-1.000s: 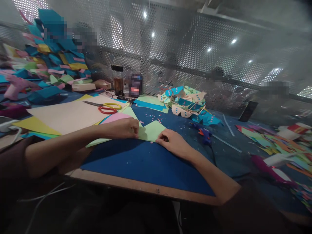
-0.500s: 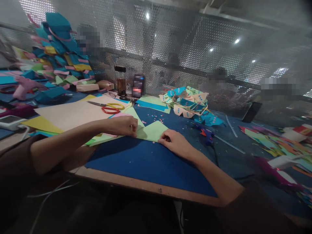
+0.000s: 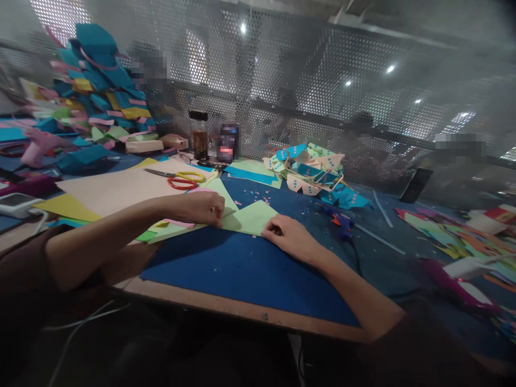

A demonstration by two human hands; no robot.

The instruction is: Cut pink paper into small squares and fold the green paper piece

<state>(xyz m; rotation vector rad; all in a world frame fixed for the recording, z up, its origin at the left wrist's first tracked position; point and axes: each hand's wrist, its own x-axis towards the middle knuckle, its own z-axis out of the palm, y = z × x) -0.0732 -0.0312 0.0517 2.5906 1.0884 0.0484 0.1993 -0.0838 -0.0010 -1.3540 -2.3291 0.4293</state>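
free: blue mat (image 3: 250, 277), nr side | blk: glue gun (image 3: 342, 224) past r hand (image 3: 292, 236), scissors (image 3: 173, 174) lt

The left hand (image 3: 205, 208) has moved slightly leftward.

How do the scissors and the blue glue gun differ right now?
The scissors have red and yellow handles; the blue glue gun has an orange trigger. The scissors lie on pale paper; the glue gun lies on the blue tabletop. Neither is held.
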